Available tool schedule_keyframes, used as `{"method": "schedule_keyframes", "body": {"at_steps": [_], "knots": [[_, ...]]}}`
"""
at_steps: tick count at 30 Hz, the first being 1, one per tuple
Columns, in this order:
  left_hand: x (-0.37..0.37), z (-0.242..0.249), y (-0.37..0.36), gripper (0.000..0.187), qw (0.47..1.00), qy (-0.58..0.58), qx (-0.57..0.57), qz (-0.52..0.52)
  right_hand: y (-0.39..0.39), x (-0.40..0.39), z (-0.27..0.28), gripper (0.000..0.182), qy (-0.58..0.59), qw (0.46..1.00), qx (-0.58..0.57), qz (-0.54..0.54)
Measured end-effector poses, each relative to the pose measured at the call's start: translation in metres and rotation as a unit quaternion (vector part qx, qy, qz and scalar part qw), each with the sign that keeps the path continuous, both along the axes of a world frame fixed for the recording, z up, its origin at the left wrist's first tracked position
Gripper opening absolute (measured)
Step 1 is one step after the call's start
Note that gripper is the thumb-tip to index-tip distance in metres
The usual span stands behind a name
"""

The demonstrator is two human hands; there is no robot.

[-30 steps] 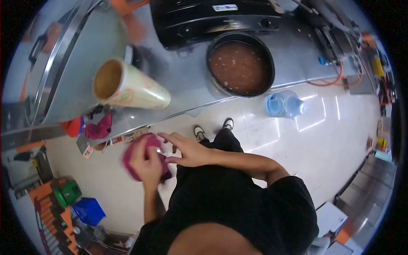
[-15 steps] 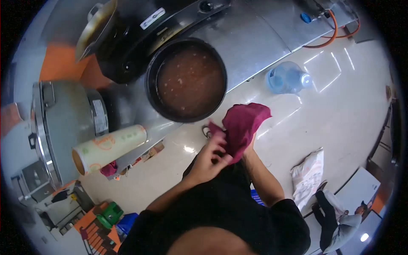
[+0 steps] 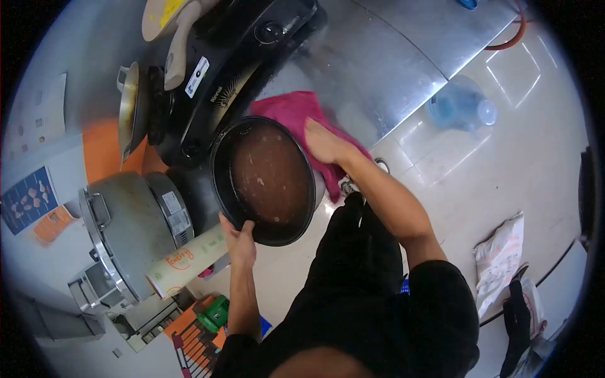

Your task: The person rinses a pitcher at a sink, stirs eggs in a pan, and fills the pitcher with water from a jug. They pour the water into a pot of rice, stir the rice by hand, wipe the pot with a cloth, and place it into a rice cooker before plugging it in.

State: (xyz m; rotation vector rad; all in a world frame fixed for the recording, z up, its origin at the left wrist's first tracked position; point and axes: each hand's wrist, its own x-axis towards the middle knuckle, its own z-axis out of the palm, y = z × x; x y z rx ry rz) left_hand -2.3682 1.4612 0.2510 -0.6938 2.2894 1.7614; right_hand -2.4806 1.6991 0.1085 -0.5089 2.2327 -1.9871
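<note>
A black round pot (image 3: 217, 189) holds reddish-brown liquid (image 3: 268, 173) with small pale bits on its surface. At its near left side, my left hand (image 3: 239, 246) grips the wall, with the thumb at the rim. My right hand (image 3: 326, 143) presses down on a magenta cloth (image 3: 287, 108) at the pot's right. The cloth lies spread on the steel counter (image 3: 378, 57) beside the pot, and part of it droops over the front edge. The fingertips of my right hand are hard to make out.
Behind the pot is a black Rinnai gas stove (image 3: 227, 88); a pan handle (image 3: 179, 53) juts over it. To the left stand a printed cylinder (image 3: 189, 261) and a large metal vessel (image 3: 129, 220). A water bottle (image 3: 463, 107) and white sack (image 3: 501, 258) are on the floor.
The cloth has gone from in front of my body to the counter beside the pot, under my right hand. My left hand has left the cloth and taken hold of the pot. The view has shifted.
</note>
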Motion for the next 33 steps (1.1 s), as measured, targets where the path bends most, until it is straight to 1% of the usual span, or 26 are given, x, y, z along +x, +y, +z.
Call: {"method": "schedule_keyframes", "body": {"at_steps": [1, 2, 4, 5, 7, 8, 9, 10, 11, 12, 14, 15, 17, 18, 19, 21, 22, 23, 25, 26, 27, 29, 30, 31, 32, 33], "knots": [[-0.008, 0.003, -0.001, 0.076, 0.999, -0.006, -0.035, -0.019, 0.004, -0.017, 0.022, 0.042, -0.037, 0.998, 0.048, 0.032], [-0.018, -0.002, -0.012, 0.076, 0.999, -0.011, -0.039, -0.021, -0.012, -0.044, 0.01, 0.042, -0.043, 0.998, 0.044, 0.031], [-0.026, -0.016, -0.037, 0.076, 0.992, 0.011, -0.114, -0.06, -0.049, -0.085, -0.026, 0.033, -0.055, 0.993, -0.088, 0.049], [-0.026, -0.015, -0.034, 0.076, 0.992, 0.008, -0.114, -0.06, -0.041, -0.077, -0.019, 0.033, -0.058, 0.993, -0.089, 0.049], [-0.031, -0.012, -0.025, 0.075, 0.999, 0.003, -0.021, -0.03, -0.01, -0.037, 0.013, 0.044, -0.118, 0.99, -0.069, 0.039], [-0.029, -0.012, -0.024, 0.075, 0.999, 0.001, -0.019, -0.031, -0.006, 0.004, 0.023, 0.044, -0.093, 0.989, 0.11, 0.03], [-0.026, -0.012, -0.023, 0.074, 0.999, 0.003, -0.046, -0.021, -0.009, 0.044, 0.036, 0.045, -0.063, 0.956, 0.287, 0.022], [-0.029, -0.012, -0.021, 0.073, 0.997, 0.007, -0.073, -0.012, -0.021, 0.072, 0.051, 0.046, -0.028, 0.983, 0.138, -0.117], [-0.034, -0.007, -0.017, 0.073, 0.997, 0.007, -0.071, -0.01, -0.027, 0.087, 0.058, 0.047, 0.008, 0.969, -0.018, -0.248], [-0.043, 0.003, -0.013, 0.072, 0.991, -0.014, -0.121, -0.058, -0.023, 0.082, 0.057, 0.047, 0.008, 0.969, -0.016, -0.247], [-0.057, 0.004, -0.032, 0.07, 0.971, -0.021, -0.183, -0.153, -0.01, 0.072, 0.056, 0.046, 0.09, 0.97, -0.031, -0.222], [-0.067, 0.004, -0.036, 0.07, 0.971, -0.021, -0.181, -0.153, 0.003, 0.052, 0.061, 0.043, 0.071, 0.978, -0.072, -0.182], [-0.086, 0.007, -0.037, 0.069, 0.956, -0.025, -0.176, -0.232, 0.015, 0.014, 0.039, 0.04, -0.027, 0.998, -0.063, 0.008], [-0.099, 0.017, -0.026, 0.066, 0.947, -0.019, -0.164, -0.275, 0.013, -0.009, 0.019, 0.041, -0.004, 0.998, -0.009, 0.063], [-0.108, 0.009, -0.034, 0.066, 0.947, -0.018, -0.164, -0.277, 0.007, -0.028, 0.007, 0.041, 0.02, 0.992, 0.045, 0.115], [-0.13, -0.004, -0.041, 0.06, 0.889, 0.067, -0.311, -0.329, 0.003, -0.05, 0.024, 0.043, 0.018, 0.991, 0.066, 0.111], [-0.141, 0.001, -0.036, 0.056, 0.904, 0.034, -0.263, -0.336, 0.0, -0.06, 0.035, 0.044, -0.032, 0.987, 0.041, 0.152], [-0.155, 0.005, -0.027, 0.056, 0.904, 0.037, -0.261, -0.337, -0.001, -0.071, 0.045, 0.045, -0.08, 0.978, 0.016, 0.191], [-0.176, 0.011, -0.015, 0.054, 0.838, 0.043, -0.304, -0.452, -0.007, -0.087, 0.058, 0.046, -0.124, 0.973, -0.011, 0.197], [-0.176, 0.035, 0.014, 0.056, 0.776, -0.002, -0.434, -0.458, -0.009, -0.087, 0.064, 0.047, -0.174, 0.963, -0.043, 0.204], [-0.165, 0.034, 0.009, 0.056, 0.777, -0.007, -0.433, -0.457, 0.011, -0.077, 0.097, 0.047, -0.213, 0.956, 0.054, 0.197], [-0.135, 0.029, -0.01, 0.056, 0.834, 0.192, -0.371, -0.36, -0.03, -0.077, -0.014, 0.039, -0.045, 0.993, -0.055, 0.1], [-0.1, 0.018, -0.027, 0.061, 0.891, 0.18, -0.355, -0.22, -0.006, -0.054, 0.013, 0.038, -0.092, 0.984, 0.094, 0.123], [-0.064, 0.019, -0.028, 0.063, 0.945, 0.083, -0.298, -0.101, 0.023, -0.011, 0.048, 0.044, -0.137, 0.951, 0.24, 0.142], [-0.018, -0.007, -0.051, 0.064, 0.942, 0.103, -0.308, -0.084, 0.017, 0.032, 0.018, 0.044, -0.071, 0.973, 0.207, 0.07], [0.003, 0.007, -0.014, 0.063, 0.978, 0.026, -0.206, -0.006, 0.017, 0.053, 0.065, 0.043, -0.015, 0.992, -0.061, -0.107]]}}
